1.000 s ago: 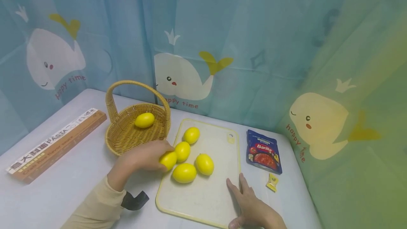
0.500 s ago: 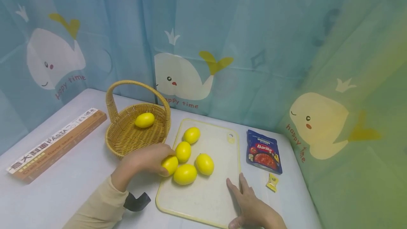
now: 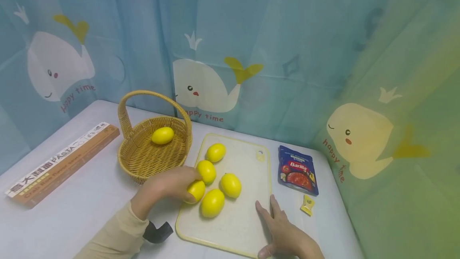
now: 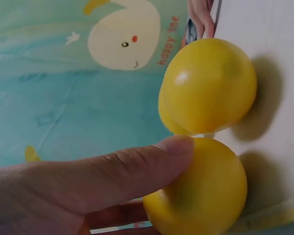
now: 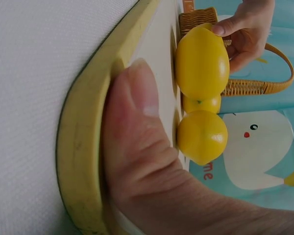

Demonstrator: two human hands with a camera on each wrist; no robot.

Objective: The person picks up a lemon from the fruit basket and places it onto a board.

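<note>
My left hand [image 3: 176, 182] grips a yellow lemon [image 3: 195, 192] at the left edge of the white cutting board [image 3: 244, 227]. In the left wrist view the thumb presses on this lemon [image 4: 206, 191]. Close to it on the board are a front lemon [image 3: 213, 203], a left one [image 3: 206, 172], a right one [image 3: 230, 186] and a far one [image 3: 216, 152]. Spread and fairly straight, the fingers of my right hand [image 3: 284, 231] rest at the board's right edge. Its thumb [image 5: 132, 127] lies along the yellow rim in the right wrist view.
A wicker basket [image 3: 125, 163] with a raised handle holds one lemon [image 3: 163, 135] behind my left hand. Far left lies a long pasta box [image 3: 64, 163]. Right of the board are a blue sauce pouch [image 3: 297, 170] and a small yellow packet [image 3: 307, 205]. A curtain [image 3: 287, 19] hangs behind.
My left hand has moved right and nearer with its lemon. The front lemon has shifted slightly right and nearer and turned more upright. My right hand stays put.
</note>
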